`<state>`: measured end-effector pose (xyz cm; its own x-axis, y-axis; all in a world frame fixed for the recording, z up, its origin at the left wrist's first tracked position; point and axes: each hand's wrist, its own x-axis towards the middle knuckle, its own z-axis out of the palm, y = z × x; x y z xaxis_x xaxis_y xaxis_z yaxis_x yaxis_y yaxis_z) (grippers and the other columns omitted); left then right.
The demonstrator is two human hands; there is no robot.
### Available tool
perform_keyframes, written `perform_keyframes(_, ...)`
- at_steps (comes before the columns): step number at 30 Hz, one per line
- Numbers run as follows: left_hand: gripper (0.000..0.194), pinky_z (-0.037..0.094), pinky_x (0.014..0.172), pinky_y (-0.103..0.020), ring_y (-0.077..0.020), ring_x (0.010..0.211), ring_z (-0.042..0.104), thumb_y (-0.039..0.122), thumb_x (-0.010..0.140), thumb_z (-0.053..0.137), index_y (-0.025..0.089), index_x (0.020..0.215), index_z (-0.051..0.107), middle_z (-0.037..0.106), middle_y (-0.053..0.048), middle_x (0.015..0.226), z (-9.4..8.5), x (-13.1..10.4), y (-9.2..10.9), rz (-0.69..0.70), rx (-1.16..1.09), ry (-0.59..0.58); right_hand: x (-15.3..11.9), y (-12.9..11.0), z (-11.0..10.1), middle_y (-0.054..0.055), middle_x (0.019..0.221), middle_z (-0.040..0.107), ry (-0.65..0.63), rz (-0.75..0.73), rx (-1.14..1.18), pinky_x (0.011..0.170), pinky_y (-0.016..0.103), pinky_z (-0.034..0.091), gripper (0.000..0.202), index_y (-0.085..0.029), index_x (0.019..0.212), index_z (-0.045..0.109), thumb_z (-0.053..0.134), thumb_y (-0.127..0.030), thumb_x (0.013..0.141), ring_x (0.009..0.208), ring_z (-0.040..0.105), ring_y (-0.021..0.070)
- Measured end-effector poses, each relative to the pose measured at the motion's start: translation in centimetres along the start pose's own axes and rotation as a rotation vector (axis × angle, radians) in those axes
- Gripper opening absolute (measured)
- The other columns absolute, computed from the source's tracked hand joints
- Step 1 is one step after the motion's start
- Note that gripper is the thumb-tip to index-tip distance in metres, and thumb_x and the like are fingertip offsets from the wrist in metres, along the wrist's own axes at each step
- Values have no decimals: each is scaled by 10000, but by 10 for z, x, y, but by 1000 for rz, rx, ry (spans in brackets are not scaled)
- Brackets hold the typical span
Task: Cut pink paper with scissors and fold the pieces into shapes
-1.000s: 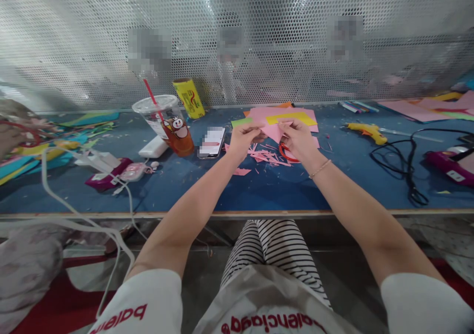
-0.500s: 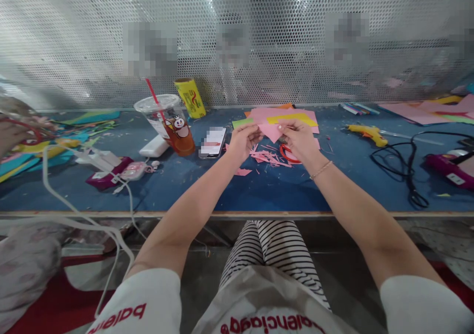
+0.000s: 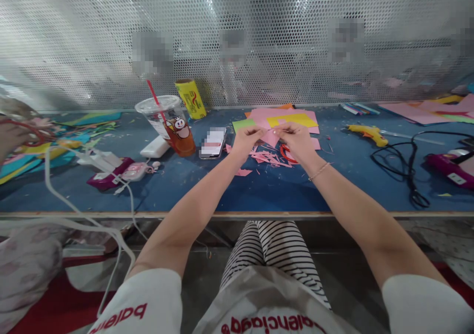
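Between my two hands is a small folded piece of pink paper (image 3: 270,137), its point facing down toward me. My left hand (image 3: 249,139) pinches its left side and my right hand (image 3: 292,135) pinches its right side. Pink paper scraps (image 3: 272,157) lie on the table just below my hands. Red-handled scissors (image 3: 287,153) rest partly hidden under my right hand. Behind my hands are stacked sheets of coloured paper, with a yellow piece (image 3: 296,121) and a green piece (image 3: 242,124) on top.
Left of my hands are a phone (image 3: 214,142), a plastic cup of drink (image 3: 181,136) and a yellow tape roll (image 3: 191,99). A yellow glue gun (image 3: 368,133) and black cable (image 3: 409,168) lie right. Another person's hand (image 3: 11,139) holds red-handled scissors at far left.
My hands have drawn slightly closer together on the pink paper, and less of it shows between my fingers.
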<state>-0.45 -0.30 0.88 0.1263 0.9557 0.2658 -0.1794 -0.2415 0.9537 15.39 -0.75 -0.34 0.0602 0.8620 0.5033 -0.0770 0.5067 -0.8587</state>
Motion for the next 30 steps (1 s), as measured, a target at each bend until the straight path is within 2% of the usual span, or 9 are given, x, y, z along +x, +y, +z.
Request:
perform_keyframes(4, 254, 484, 606, -240, -75, 583, 534, 350, 563, 751, 146, 695, 676, 607, 18, 644, 1, -1, 1, 39, 124, -24, 1, -2, -2, 5, 760, 678, 11, -6, -53, 759, 302, 494, 138, -199, 735, 689, 731, -277, 629, 726, 610, 123)
perform_keyframes(10, 252, 510, 638, -277, -84, 600, 559, 288, 516, 779, 153, 702, 675, 599, 21, 658, -2, 1, 1, -100, -57, -71, 4, 1, -4, 10, 792, 684, -4, -13, -78, 800, 319, 495, 137, -201, 749, 679, 713, -273, 638, 780, 622, 139)
perform_keyframes(14, 234, 506, 633, -261, -79, 615, 558, 256, 524, 771, 153, 710, 672, 609, 13, 684, -2, 0, 1, -106, -58, -47, 3, 0, -5, 17, 801, 681, -11, 5, -80, 798, 321, 495, 140, -197, 759, 678, 707, -266, 641, 773, 618, 136)
perform_keyframes(17, 205, 492, 627, -249, -77, 618, 551, 262, 561, 740, 150, 715, 664, 617, 10, 688, -2, 1, -1, -43, 32, -35, 2, -3, -4, 20, 796, 680, -11, 0, -102, 786, 318, 491, 123, -193, 749, 680, 697, -263, 649, 767, 617, 136)
perform_keyframes(24, 126, 417, 574, -226, -83, 592, 521, 263, 658, 653, 138, 662, 639, 617, -4, 637, -3, 1, -1, 216, 406, -81, -7, -9, 4, 28, 698, 676, -63, -20, -276, 703, 318, 472, 87, -177, 708, 703, 682, -252, 671, 683, 605, 146)
perform_keyframes(30, 93, 442, 642, -240, -92, 643, 556, 228, 671, 631, 147, 708, 656, 655, -20, 703, -3, 2, -2, 259, 434, -113, -5, -5, 2, 28, 703, 656, -67, -112, -289, 666, 303, 457, 96, -200, 673, 706, 700, -295, 664, 698, 585, 144)
